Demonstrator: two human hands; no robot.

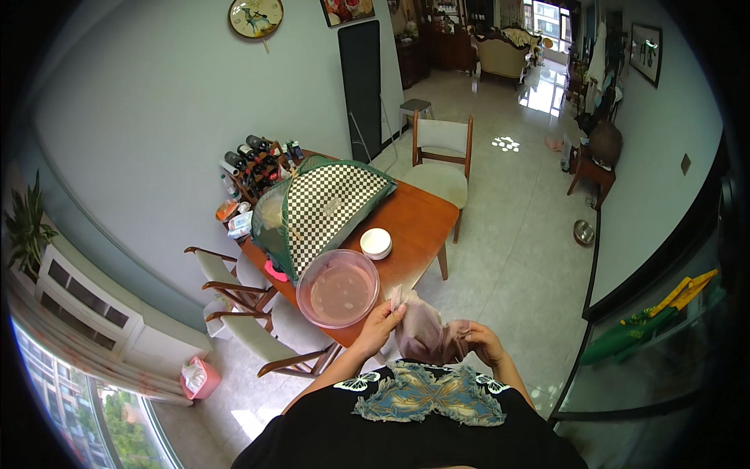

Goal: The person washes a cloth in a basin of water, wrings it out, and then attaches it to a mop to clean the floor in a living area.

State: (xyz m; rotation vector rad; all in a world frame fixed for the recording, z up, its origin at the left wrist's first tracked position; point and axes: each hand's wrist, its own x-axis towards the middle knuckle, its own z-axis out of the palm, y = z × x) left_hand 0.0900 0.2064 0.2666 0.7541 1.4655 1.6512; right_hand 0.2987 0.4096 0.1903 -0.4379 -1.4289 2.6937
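My left hand [381, 326] pinches the upper left end of a sheer mauve-grey fabric piece [417, 328]. At its other end, my right hand [487, 345] grips a bunched part, with some fingers hidden. The cloth hangs in folds between both hands, close to my body. Beside my left hand, on the near end of the wooden table [419, 220], rests a translucent pinkish plastic basin [364, 265]. Cloudy liquid appears to fill it partway. A round white container [375, 243] sits just beyond the basin.
A black-and-white checkered food cover [334, 211] spreads over much of the table, with a wine rack [255, 161] behind it. Several chairs flank the table, including one chair [440, 158] at the far side. A pink bin [200, 378] stands on the floor at left.
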